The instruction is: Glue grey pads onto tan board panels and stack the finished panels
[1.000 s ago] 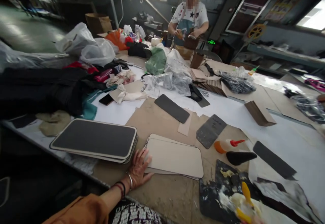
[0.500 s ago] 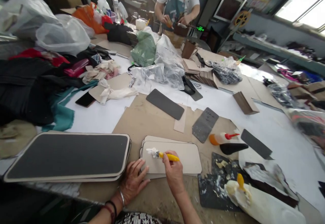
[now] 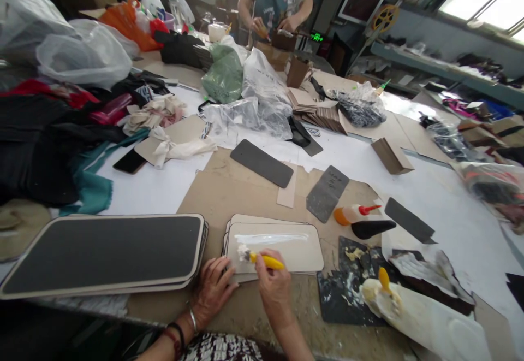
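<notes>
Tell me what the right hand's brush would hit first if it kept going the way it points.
The right hand points its brush leftward, so it would likely first meet the left hand's fingertips resting on the card's edge; depth is uncertain.

On our left wrist [image 3: 186, 325] we wear a silver bangle [image 3: 192, 320] and dark cord bracelets with a red one beside them [image 3: 174, 335]. Our right forearm [image 3: 292, 339] is bare. Our top [image 3: 223, 348] is black-and-white patterned.
</notes>
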`<state>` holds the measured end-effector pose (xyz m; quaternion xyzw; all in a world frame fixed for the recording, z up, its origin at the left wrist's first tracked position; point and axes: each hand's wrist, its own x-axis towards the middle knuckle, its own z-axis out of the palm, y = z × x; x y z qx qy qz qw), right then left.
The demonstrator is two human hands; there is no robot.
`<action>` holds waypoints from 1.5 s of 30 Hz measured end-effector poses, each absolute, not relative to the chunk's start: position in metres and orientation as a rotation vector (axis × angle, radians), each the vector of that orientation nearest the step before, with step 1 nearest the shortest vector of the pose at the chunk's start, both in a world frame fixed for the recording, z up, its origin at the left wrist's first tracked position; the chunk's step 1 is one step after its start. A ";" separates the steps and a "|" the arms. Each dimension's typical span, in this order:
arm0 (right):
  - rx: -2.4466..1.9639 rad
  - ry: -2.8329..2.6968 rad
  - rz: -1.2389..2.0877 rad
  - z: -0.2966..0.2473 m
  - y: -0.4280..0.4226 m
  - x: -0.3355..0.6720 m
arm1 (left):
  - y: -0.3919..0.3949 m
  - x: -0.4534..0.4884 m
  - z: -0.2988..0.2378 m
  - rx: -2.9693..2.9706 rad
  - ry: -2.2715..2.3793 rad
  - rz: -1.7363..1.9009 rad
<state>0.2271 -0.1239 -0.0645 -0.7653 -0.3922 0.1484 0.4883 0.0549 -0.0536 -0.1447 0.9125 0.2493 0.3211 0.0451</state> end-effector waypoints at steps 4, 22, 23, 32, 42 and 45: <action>-1.758 -1.045 0.405 -0.070 -0.113 0.205 | -0.053 0.051 -0.149 2.822 0.753 0.932; -1.938 -0.770 0.252 -0.065 -0.127 0.274 | -0.053 0.051 -0.162 2.754 0.745 0.934; -1.882 -0.777 0.336 -0.068 -0.111 0.266 | -0.052 0.051 -0.162 2.757 0.746 0.929; -2.245 -0.633 -0.070 -0.064 -0.155 0.329 | -0.053 0.054 -0.159 2.772 0.749 0.926; -1.836 -1.052 0.347 -0.073 -0.140 0.219 | -0.054 0.054 -0.153 2.725 0.798 0.922; -2.160 -0.793 0.085 -0.078 -0.183 0.283 | -0.053 0.054 -0.152 2.718 0.761 0.940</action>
